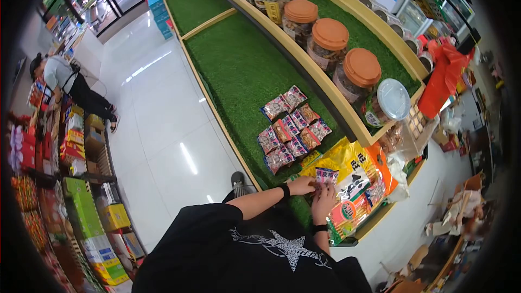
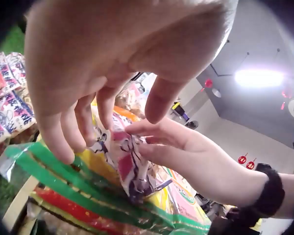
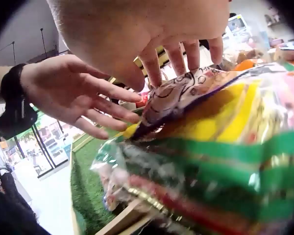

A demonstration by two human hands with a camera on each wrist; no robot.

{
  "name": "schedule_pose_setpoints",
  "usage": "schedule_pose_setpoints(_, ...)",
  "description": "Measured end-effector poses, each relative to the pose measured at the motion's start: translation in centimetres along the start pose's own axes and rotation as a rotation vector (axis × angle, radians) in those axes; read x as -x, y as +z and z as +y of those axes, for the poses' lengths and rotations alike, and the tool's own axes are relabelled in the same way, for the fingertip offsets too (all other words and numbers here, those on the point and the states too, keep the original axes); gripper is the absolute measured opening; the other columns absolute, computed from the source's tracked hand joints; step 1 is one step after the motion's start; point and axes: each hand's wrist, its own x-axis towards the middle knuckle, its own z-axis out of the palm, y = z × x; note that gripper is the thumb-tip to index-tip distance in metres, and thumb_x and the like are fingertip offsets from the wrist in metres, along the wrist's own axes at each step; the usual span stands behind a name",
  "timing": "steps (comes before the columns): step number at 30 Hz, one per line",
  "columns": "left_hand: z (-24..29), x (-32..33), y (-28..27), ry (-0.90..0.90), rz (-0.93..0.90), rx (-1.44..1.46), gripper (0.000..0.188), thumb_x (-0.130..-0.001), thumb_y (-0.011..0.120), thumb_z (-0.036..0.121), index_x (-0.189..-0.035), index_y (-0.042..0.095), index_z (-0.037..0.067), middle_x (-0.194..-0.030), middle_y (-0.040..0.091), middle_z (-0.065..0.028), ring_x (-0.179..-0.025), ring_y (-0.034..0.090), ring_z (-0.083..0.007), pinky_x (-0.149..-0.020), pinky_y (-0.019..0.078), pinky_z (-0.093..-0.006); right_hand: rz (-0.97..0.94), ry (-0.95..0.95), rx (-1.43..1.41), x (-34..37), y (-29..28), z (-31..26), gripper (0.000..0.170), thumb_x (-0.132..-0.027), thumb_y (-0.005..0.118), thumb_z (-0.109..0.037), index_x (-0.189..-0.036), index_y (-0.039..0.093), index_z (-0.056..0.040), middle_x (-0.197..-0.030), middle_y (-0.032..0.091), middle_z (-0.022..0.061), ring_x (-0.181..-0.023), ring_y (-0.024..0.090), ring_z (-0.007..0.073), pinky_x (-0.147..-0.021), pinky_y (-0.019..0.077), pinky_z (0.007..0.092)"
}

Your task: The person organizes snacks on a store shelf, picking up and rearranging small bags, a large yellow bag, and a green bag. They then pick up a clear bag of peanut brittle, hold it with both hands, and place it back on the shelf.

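1. Centre-left of the head frame: display bin lined with green artificial turf (image 1: 228, 59), split by a wooden divider (image 1: 209, 24); the divider presumably serves to part one stock from another.
2. Centre: small printed snack packets (image 1: 291, 125) on the turf in slanting, close-set rows, many touching. Printed faces mostly up, probably so that they can be read and counted.
3. Lower centre: left hand (image 1: 301, 185), forearm reaching in from lower left. In the right wrist view its fingers are spread and nearly straight, tips near the packet's edge; no grip seen.
4. Just right of it: single snack packet (image 1: 326, 175), over the left part of the yellow bag. Whether the bag bears its weight, cannot tell.
5. Right hand (image 1: 324, 202), forearm rising from the bottom edge. In the left wrist view thumb and fingers pinch the packet, seemingly to steady it; wrist low, palm above the pack in its own view.
6. Lower right: large yellow bag (image 1: 339, 157) lying against the bin's end, likely propped by it.
7. Upper right: orange-lidded jars (image 1: 362, 68) upright on a raised shelf, presumably for visible contents.
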Motion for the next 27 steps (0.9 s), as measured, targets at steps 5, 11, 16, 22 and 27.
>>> schedule_pose_setpoints(5,0.0,-0.4,1.2,-0.056,-0.077,-0.122,0.039,-0.072,0.054,0.031,-0.098,0.052,0.002,-0.090,0.054,-0.0198,-0.089,0.051,-0.0339,-0.076,0.0396,-0.0396,0.244,0.202,-0.013,-0.2,0.5,-0.4,0.049,-0.071,0.060,-0.010,-0.116,0.043,-0.0057,-0.116,0.043,0.0200,-0.108,0.039,0.0363,-0.089,0.0307,0.0442)
schedule_pose_setpoints(11,-0.2,2.1,0.4,-0.040,-0.028,0.155,0.039,-0.075,0.057,0.029,-0.100,0.046,0.001,-0.091,0.053,-0.0128,-0.080,0.053,-0.0221,-0.071,0.0418,-0.0329,0.037,0.513,-0.829,-1.2,0.8,0.6,0.054,-0.072,0.059,-0.008,-0.120,0.037,0.0036,-0.095,0.048,0.0113,-0.081,0.050,0.0201,-0.070,0.0410,0.0295)
schedule_pose_setpoints(16,-3.5,7.5,-2.8,-0.134,0.277,0.581,0.038,-0.076,0.062,0.024,-0.100,0.045,0.000,-0.083,0.055,-0.0093,-0.073,0.054,-0.0159,-0.061,0.0438,-0.0278,-0.497,0.524,-1.230,-1.9,0.0,-3.1,0.033,-0.077,0.053,-0.003,-0.110,0.045,-0.0006,-0.081,0.051,0.0014,-0.065,0.049,0.0098,-0.057,0.0395,0.0196)
schedule_pose_setpoints(22,-1.6,19.5,-11.2,-0.138,0.386,0.641,0.034,-0.075,0.062,0.015,-0.101,0.046,0.001,-0.078,0.056,-0.0076,-0.067,0.053,-0.0113,-0.057,0.0445,-0.0236,-0.622,0.345,-1.347,-1.7,-2.3,-16.1,0.034,-0.078,0.053,-0.001,-0.111,0.043,0.0005,-0.091,0.056,0.0057,-0.081,0.053,0.0118,-0.071,0.0422,0.0231)
schedule_pose_setpoints(27,-1.2,28.0,-16.2,-0.094,0.505,0.449,0.042,-0.075,0.063,0.019,-0.109,0.049,-0.001,-0.084,0.058,-0.0092,-0.074,0.055,-0.0132,-0.064,0.0459,-0.0245,-0.856,0.213,-1.238,-1.4,0.3,-23.2,0.032,-0.078,0.056,-0.004,-0.109,0.046,0.0002,-0.097,0.056,0.0053,-0.083,0.053,0.0107,-0.073,0.0427,0.0234)
